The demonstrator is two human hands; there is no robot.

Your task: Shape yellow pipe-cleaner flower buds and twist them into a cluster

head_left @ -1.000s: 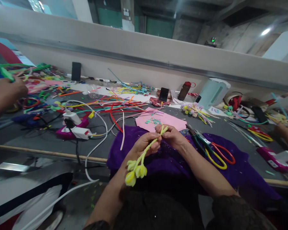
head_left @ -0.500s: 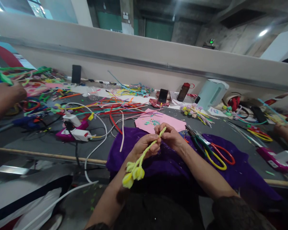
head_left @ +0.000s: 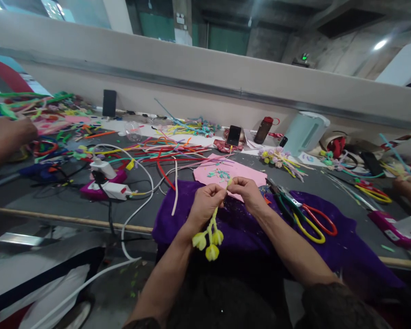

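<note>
Both my hands hold one bunch of yellow pipe-cleaner flowers [head_left: 209, 236] over a purple cloth [head_left: 246, 226]. My left hand [head_left: 205, 204] is closed round the twisted stems, and the three fuzzy buds hang below it. My right hand [head_left: 247, 193] pinches the stems' upper tips, close against the left hand. A pink felt sheet [head_left: 215, 172] lies just beyond my fingers.
Scissors with red and yellow handles [head_left: 311, 220] and green pliers lie right of my hands. Loose coloured pipe cleaners [head_left: 164, 150], a white power strip with cables [head_left: 110, 183], a phone [head_left: 233, 135], a bottle [head_left: 262, 130] and a kettle [head_left: 304, 131] crowd the grey table. Other people's hands [head_left: 7, 135] work at both ends.
The flower bunch has swung from slanting left to hanging nearly straight down, and my left hand has turned more upright. The stem tips have sunk between my fingers.
</note>
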